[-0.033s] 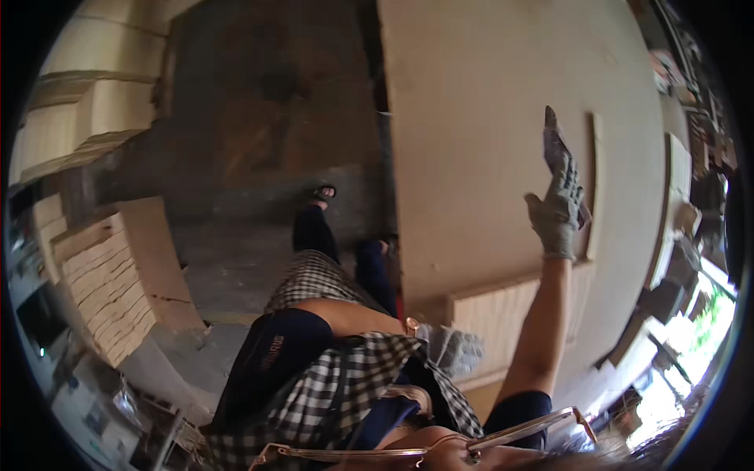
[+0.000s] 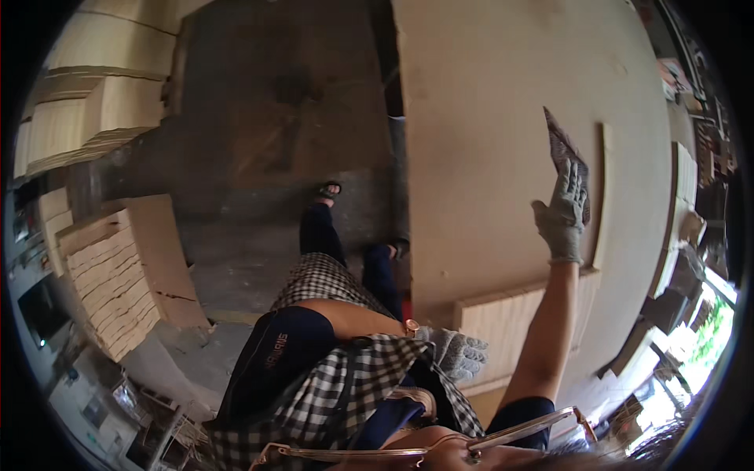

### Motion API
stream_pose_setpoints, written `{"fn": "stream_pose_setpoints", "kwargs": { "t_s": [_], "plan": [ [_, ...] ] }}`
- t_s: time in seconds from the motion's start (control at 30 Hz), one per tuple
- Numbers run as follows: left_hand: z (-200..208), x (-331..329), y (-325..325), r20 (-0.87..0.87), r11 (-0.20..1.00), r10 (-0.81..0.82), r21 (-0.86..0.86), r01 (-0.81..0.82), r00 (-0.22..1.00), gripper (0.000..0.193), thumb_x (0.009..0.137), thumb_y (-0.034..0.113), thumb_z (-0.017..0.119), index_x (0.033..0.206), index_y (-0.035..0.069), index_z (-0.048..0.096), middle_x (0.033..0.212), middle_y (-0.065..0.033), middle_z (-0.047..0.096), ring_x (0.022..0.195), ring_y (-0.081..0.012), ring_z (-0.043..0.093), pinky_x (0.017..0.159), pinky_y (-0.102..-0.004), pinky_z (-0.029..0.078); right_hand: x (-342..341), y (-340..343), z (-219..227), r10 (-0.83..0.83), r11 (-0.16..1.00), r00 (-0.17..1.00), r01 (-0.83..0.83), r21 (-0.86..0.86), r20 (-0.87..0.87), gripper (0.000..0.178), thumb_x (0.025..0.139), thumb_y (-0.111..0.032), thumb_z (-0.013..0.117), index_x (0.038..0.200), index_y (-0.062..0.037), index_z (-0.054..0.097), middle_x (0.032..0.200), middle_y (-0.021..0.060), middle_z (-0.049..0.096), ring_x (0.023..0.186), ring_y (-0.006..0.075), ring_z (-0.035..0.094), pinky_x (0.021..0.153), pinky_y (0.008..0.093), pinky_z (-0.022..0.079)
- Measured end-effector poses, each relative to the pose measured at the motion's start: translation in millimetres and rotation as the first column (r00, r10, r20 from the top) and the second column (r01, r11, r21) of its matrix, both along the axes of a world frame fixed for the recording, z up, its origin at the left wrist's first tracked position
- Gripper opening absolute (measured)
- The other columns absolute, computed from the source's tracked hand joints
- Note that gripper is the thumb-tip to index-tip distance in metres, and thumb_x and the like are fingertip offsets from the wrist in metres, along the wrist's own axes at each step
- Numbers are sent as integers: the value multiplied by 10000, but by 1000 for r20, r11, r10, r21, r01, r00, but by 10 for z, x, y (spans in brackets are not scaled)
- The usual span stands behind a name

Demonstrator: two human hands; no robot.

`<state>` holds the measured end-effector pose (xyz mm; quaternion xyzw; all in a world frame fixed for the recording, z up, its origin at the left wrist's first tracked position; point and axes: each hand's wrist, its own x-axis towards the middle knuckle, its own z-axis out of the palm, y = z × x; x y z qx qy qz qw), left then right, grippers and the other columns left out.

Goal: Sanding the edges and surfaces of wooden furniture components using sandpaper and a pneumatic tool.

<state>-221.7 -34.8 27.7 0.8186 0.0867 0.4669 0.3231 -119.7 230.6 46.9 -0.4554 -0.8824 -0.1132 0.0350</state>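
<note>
My gloved right hand lies flat on a thin brown patterned sheet, fingers stretched out. The sheet's pointed end sticks out past the fingertips, and whether it is cloth or abrasive paper cannot be told. Beneath it is a large tan board, with a narrow wooden strip just right of the hand. My gloved left hand is close to my body, at the left edge of a pale wooden panel. Its fingers are curled; what they hold, if anything, is hidden.
Stacked pale boards stand at the left beside a brown sheet, with more stacked wood at the far left. The grey floor lies left of the board. Clutter lines the right side.
The view has shifted slightly, so most things appear a little farther right. Against the board, my right hand and the sheet look slightly turned, and more of the sheet shows beside the fingers.
</note>
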Motion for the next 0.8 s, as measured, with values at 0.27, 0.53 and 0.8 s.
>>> {"fn": "stream_pose_setpoints", "kwargs": {
  "t_s": [0.27, 0.53, 0.8],
  "plan": [
    [-1043, -3957, 830, -596, 444, 705, -52, -894, 385, 191, 737, 133, 604, 925, 99, 597, 903, -111, 560, 882, -303, 531, 849, -455, 424, -1705, -148, -47, -314, 909, 798, 409, 81, -514, 171, 888, -26, 591, 1052, 13, 619, 1005, 139, 659, 885, 250, 640, 816, 332, 511],
    [-3457, -6148, 1991, -874, 82, 484, 92, -992, -41, 269, 770, 223, 544, 919, 26, 651, 943, -203, 645, 898, -383, 599, 782, -473, 470, -3444, -1121, -791, -307, 919, 823, 126, -375, -477, 178, 762, -70, 602, 928, -86, 662, 997, 89, 659, 917, 266, 635, 795, 381, 506],
    [-3405, -5483, 1991, -831, 265, 89, -511, -817, 549, 477, 853, 198, 603, 1246, -31, 461, 1088, -197, 598, 995, -301, 573, 875, -380, 449, -3341, -1619, -1074, -749, 615, 447, 194, -765, -488, 151, 851, -147, 643, 990, -89, 643, 990, 91, 672, 917, 274, 648, 760, 360, 519]
  ]
}}
